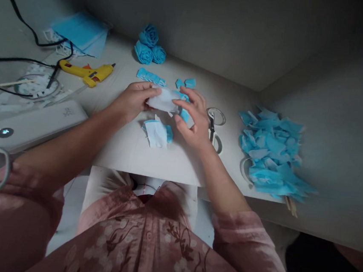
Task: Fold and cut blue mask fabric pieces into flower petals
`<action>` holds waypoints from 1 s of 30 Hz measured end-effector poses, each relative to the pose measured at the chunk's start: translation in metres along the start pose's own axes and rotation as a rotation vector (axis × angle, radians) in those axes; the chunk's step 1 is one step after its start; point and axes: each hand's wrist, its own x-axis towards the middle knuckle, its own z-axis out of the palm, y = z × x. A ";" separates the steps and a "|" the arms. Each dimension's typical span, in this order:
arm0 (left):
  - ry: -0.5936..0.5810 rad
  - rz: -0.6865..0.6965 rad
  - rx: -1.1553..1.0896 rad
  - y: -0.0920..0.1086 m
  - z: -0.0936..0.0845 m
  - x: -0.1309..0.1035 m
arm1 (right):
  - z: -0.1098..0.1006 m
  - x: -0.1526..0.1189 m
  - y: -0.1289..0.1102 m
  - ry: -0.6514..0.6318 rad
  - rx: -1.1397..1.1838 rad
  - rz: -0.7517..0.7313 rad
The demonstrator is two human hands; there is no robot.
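My left hand pinches the left end of a small rectangular piece of mask fabric, its white side up, between thumb and fingers. At the right end, my right hand has its curved fingers around the fabric, the index fingertip on the white face. Blue material shows between its thumb and index finger; whether it is the same piece is unclear. Below my hands, more cut pieces, white over blue, lie on the table. Scissors with pale handles rest just right of my right hand.
Three blue fabric roses sit at the back, with a blue strip and small petals before them. At left are masks, a yellow glue gun and a white power bank. Cut blue pieces and a tape roll lie right.
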 end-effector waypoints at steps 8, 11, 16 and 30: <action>0.020 -0.047 -0.032 0.007 0.006 -0.003 | 0.001 -0.002 0.013 0.044 -0.012 0.111; -0.011 -0.050 -0.030 0.005 0.008 -0.004 | 0.005 -0.001 0.010 0.019 -0.043 0.115; -0.070 -0.084 -0.029 0.002 0.011 -0.006 | 0.008 -0.001 0.004 0.003 -0.066 0.106; -0.034 -0.019 0.027 -0.003 0.005 -0.002 | 0.010 -0.003 0.002 0.085 0.043 0.215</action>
